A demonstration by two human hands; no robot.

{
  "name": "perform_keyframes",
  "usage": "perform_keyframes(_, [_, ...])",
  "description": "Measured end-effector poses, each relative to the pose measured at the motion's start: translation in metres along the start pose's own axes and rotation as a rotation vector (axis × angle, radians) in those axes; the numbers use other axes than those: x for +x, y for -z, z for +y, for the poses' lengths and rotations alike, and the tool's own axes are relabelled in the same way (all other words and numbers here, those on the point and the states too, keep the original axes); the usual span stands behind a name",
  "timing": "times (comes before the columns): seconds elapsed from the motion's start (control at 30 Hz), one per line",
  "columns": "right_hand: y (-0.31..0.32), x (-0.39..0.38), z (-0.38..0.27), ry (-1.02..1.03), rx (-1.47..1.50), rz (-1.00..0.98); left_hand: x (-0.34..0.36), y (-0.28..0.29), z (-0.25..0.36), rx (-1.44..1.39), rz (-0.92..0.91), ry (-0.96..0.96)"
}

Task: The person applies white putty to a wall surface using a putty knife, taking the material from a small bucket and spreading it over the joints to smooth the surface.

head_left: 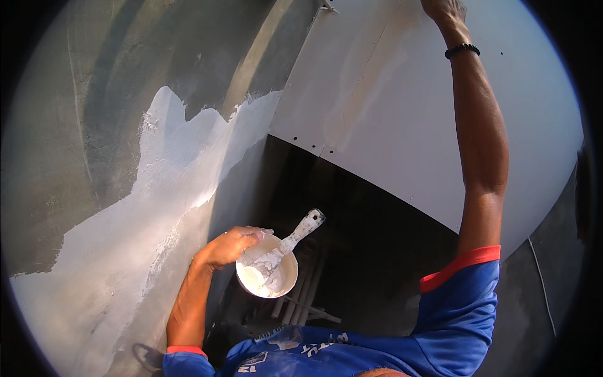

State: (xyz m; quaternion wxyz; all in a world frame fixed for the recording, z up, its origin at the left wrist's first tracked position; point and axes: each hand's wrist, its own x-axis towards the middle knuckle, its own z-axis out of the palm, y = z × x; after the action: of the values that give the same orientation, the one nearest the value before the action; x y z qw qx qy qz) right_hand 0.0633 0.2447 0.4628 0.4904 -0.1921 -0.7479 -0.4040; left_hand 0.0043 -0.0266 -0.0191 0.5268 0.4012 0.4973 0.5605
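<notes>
My left hand [229, 246] grips the rim of a small white bowl [284, 279] with white putty in it, held at chest height. A putty-smeared scraper [295, 237] rests in the bowl, its handle sticking up to the right. My right hand [445, 10] is raised high, at the top edge of the picture, against a white ceiling board [402, 119]. Its fingers are cut off by the rim, so whether it holds anything is hidden. A black band [462, 49] circles that wrist.
On the left rises a grey concrete wall [81, 125], partly coated with fresh white putty [157, 207]. A dark opening [352, 251] with pipes lies below the board. A thin cable [543, 283] hangs on the right wall.
</notes>
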Motion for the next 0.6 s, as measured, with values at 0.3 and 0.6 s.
perform_keyframes(0.3, [0.002,-0.103,0.007,0.332,-0.190,-0.092,0.017,-0.007,0.007,0.030,-0.133,-0.109])
perform_keyframes(0.6, [-0.013,-0.272,-0.057,0.508,-0.194,-0.217,0.024,-0.010,0.013,-0.028,-0.179,-0.056])
